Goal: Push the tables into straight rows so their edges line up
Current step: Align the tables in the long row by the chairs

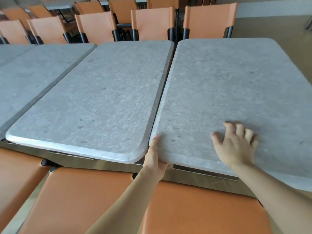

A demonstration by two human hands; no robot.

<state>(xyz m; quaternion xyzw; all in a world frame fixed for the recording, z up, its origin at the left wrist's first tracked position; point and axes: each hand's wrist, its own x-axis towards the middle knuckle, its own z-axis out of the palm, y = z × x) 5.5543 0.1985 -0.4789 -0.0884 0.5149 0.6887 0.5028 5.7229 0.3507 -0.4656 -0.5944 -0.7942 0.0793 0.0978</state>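
Note:
Grey stone-topped tables stand side by side in a row. The right table (236, 85) sits a little nearer to me than the middle table (101, 92), with a narrow gap between them that widens toward the far end. My left hand (154, 157) grips the near left corner of the right table, its thumb lying along the gap. Over the same tabletop near its front edge, my right hand (236, 142) is blurred, with fingers spread and loosely bent. A third table (33, 71) adjoins the middle one on the left.
Orange chair seats (81, 196) stand directly under my arms along the near side of the tables. More orange chairs (152, 22) line the far side, with another row of tables behind them. Bare floor (278, 31) lies to the right of the right table.

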